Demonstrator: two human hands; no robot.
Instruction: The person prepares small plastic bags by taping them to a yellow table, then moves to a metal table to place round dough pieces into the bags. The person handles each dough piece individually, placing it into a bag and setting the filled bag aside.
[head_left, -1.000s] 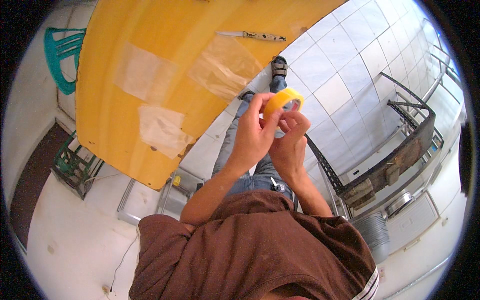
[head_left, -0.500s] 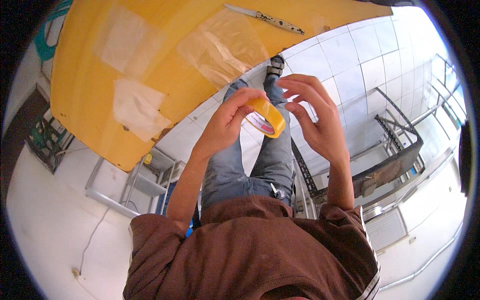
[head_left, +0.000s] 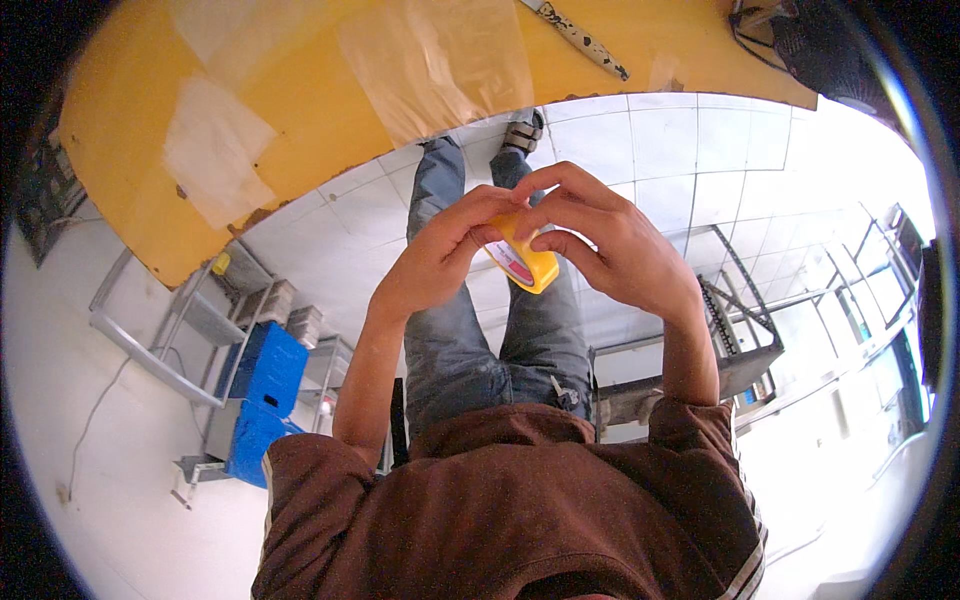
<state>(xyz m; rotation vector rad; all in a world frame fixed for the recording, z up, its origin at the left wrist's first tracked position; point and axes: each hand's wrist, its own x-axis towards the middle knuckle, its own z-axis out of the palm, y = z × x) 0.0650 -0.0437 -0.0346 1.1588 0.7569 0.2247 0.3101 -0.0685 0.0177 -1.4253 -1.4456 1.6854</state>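
In front of my legs, a roll of yellow tape [head_left: 537, 268] with a white and pink inner core hangs in the air between my hands. My left hand [head_left: 428, 258] grips its left side, thumb at the core and fingers over the top. From the other side my right hand [head_left: 630, 248] reaches in, its fingers curled with thumb and fingertips at the roll's upper right edge. Whether a loose tape end lies between those fingertips cannot be made out. Beyond the hands, a clear plastic sheet [head_left: 435, 75] and a knife with a speckled handle [head_left: 585, 45] lie on the yellow table [head_left: 305, 125].
Whitish translucent patches [head_left: 215, 150] mark the tabletop, whose near edge is chipped. Blue bins [head_left: 262, 378] and a metal shelf [head_left: 210, 315] stand at left. A dark metal frame [head_left: 735, 365] is at right, and a black object [head_left: 825, 55] sits at the table's far right.
My right hand has come in from apart to the tape roll, and its fingers have closed at it. The view has shifted, with the table now higher and the blue bins showing.
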